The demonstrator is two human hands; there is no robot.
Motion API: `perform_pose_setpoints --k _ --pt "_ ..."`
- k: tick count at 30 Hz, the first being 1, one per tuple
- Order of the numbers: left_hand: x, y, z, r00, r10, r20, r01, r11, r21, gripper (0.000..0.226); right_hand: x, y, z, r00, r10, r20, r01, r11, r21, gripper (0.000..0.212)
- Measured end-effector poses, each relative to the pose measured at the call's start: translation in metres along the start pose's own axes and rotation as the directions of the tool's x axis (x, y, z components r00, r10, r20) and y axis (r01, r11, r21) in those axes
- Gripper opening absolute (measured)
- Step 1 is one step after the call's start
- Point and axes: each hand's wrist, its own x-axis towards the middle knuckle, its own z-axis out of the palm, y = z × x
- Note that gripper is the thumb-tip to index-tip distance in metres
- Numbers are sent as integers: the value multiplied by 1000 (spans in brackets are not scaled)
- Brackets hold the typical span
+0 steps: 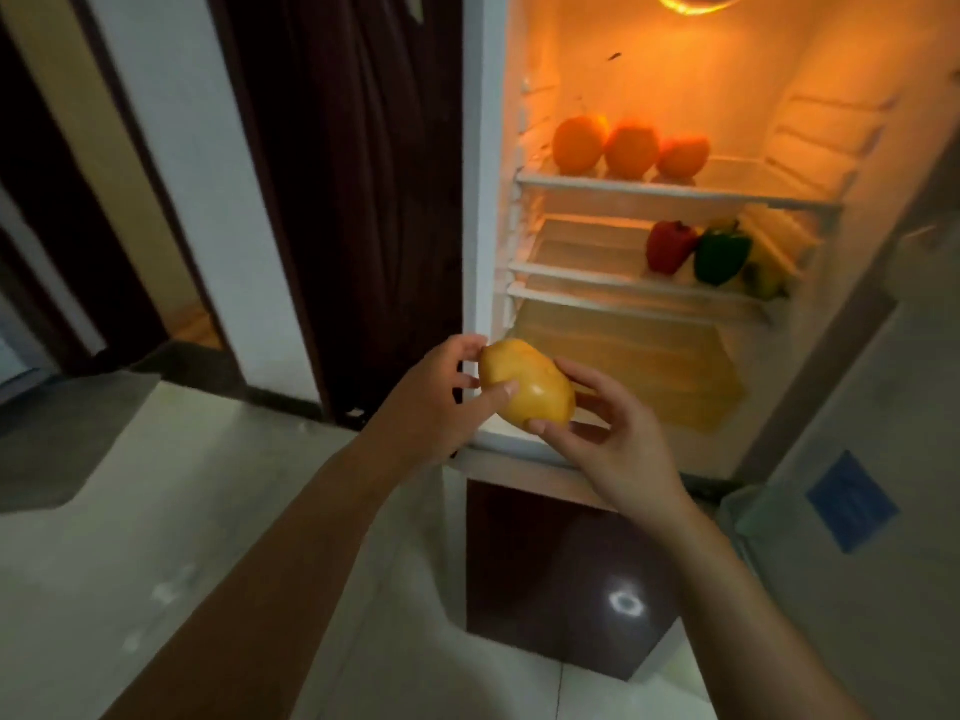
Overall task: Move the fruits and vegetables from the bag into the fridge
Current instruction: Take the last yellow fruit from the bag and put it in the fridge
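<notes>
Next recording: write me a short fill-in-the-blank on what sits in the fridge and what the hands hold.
1. The top shelf of the fridge carries ____ oranges.
2. On the shelf below, left of the green pepper, lies another pepper, coloured ____.
3. The left hand and the right hand grip the same ____ fruit in front of the fridge.

Missing words: three; red; yellow.
</notes>
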Motion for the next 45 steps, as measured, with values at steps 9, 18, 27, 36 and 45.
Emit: perform_pose_setpoints --k 9,18,27,36,45 --pt "119 18 18 973 226 40 -217 962 -166 42 86 5 -31 968 -106 -229 69 984 -162 54" --pt "247 37 46 940 334 -77 -342 920 -190 39 198 38 -88 912 -241 -333 123 933 -339 50" --pt "365 71 54 804 573 -162 -548 818 175 41 269 59 -185 806 -222 -549 88 962 -260 50" --pt "409 57 80 664 747 14 -688 605 401 48 261 95 -185 810 -260 -526 45 922 -385 55" --pt "435 41 98 640 768 13 -621 506 599 45 232 137 -146 859 -120 -497 -52 947 -318 51"
